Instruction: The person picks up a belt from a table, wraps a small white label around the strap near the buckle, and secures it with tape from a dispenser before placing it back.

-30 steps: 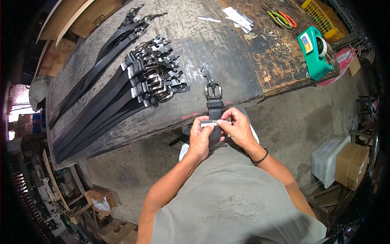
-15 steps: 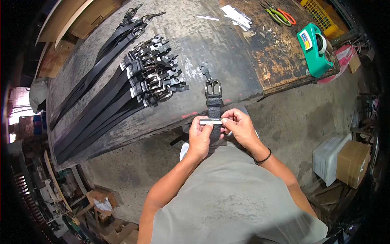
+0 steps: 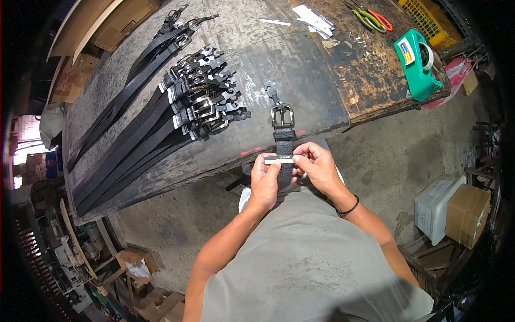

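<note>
A black leather belt [image 3: 284,146] lies over the table's front edge. Its metal buckle [image 3: 282,116] and a small dark plastic hook [image 3: 272,95] rest on the tabletop. Across the belt sits a narrow black-and-white paper label strip [image 3: 279,159] with small lettering. My left hand [image 3: 265,181] is closed, pinching the strip's left end between thumb and fingers. At the other end, my right hand [image 3: 317,167] pinches the strip with thumb and index finger. Fingers of both hands curl behind the belt, partly hidden.
Left of me, a pile of black belts [image 3: 145,134] with buckles and hooks covers the table [image 3: 268,59]; more belts [image 3: 129,88] lie behind. Toward the right are white paper strips [image 3: 316,22], green-handled pliers [image 3: 367,21], an orange-handled tool [image 3: 382,20] and a green tape dispenser [image 3: 418,72].
</note>
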A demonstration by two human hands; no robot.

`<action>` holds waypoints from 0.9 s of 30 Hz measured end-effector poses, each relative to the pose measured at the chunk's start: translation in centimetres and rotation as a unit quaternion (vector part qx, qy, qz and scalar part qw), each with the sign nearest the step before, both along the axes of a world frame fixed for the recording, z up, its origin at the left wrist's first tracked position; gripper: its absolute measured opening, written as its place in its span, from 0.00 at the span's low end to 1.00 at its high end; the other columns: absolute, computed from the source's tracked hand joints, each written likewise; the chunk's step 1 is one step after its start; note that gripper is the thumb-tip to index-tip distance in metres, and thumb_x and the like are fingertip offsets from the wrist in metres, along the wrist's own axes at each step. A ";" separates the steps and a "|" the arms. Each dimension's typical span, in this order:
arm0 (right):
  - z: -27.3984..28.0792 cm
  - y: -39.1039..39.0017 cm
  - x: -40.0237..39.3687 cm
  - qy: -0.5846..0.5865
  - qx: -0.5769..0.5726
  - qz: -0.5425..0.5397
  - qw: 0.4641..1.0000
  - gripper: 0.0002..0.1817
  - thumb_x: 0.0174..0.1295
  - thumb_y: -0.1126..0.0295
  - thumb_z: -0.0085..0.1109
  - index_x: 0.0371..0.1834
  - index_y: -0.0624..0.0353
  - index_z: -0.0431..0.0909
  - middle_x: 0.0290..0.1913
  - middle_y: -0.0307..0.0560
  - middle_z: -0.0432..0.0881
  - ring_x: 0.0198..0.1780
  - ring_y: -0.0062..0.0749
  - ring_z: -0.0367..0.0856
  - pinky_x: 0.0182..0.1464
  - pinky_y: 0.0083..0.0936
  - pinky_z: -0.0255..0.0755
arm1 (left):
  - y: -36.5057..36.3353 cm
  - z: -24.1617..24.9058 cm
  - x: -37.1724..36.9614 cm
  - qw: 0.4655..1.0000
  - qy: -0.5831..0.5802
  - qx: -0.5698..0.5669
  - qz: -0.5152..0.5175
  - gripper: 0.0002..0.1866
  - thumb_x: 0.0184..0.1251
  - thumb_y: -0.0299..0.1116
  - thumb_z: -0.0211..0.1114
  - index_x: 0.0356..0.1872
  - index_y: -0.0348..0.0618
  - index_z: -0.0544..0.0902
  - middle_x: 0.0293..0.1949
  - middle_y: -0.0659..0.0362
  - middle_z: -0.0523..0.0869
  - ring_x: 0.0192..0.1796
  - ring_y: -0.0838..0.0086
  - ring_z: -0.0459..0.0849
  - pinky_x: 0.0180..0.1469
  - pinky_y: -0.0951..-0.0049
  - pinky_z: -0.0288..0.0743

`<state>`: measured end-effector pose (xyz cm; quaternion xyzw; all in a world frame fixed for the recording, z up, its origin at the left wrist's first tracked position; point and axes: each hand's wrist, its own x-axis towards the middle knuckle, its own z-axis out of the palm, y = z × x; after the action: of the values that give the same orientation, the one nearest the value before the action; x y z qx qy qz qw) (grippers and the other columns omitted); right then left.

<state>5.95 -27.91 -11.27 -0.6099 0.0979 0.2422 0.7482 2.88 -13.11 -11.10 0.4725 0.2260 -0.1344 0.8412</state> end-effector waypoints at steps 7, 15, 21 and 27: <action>0.3 0.0 0.1 0.006 0.001 0.002 1.000 0.08 0.63 0.74 0.56 0.42 0.67 0.74 0.35 0.40 0.78 0.31 0.19 0.79 0.33 0.15 0.78 | 0.0 0.3 0.1 1.000 0.012 -0.001 0.002 0.07 0.72 0.30 0.48 0.45 0.40 0.67 0.38 0.52 0.82 0.35 0.70 0.85 0.34 0.70 0.83; 0.3 0.0 0.1 0.006 -0.005 0.001 1.000 0.08 0.63 0.74 0.56 0.42 0.67 0.74 0.35 0.40 0.78 0.31 0.18 0.79 0.34 0.16 0.78 | -0.1 0.2 0.0 1.000 0.014 -0.001 0.007 0.07 0.72 0.31 0.48 0.45 0.41 0.67 0.38 0.51 0.82 0.34 0.70 0.85 0.34 0.70 0.83; 0.5 0.1 0.1 0.008 -0.010 0.004 1.000 0.08 0.63 0.74 0.56 0.42 0.66 0.74 0.34 0.40 0.78 0.30 0.17 0.79 0.32 0.15 0.77 | 0.0 0.3 0.0 1.000 0.016 -0.012 0.010 0.07 0.73 0.31 0.46 0.45 0.41 0.66 0.39 0.51 0.82 0.35 0.69 0.85 0.35 0.69 0.83; 0.0 0.0 0.1 0.005 -0.007 0.004 1.000 0.08 0.63 0.75 0.56 0.42 0.66 0.74 0.34 0.39 0.78 0.30 0.16 0.78 0.31 0.14 0.77 | -0.1 0.4 0.1 1.000 0.020 -0.008 0.010 0.07 0.72 0.31 0.46 0.45 0.41 0.66 0.39 0.50 0.82 0.35 0.69 0.85 0.35 0.68 0.83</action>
<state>6.05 -27.88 -11.24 -0.6145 0.1013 0.2472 0.7423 2.97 -13.18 -10.74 0.4603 0.2463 -0.1374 0.8418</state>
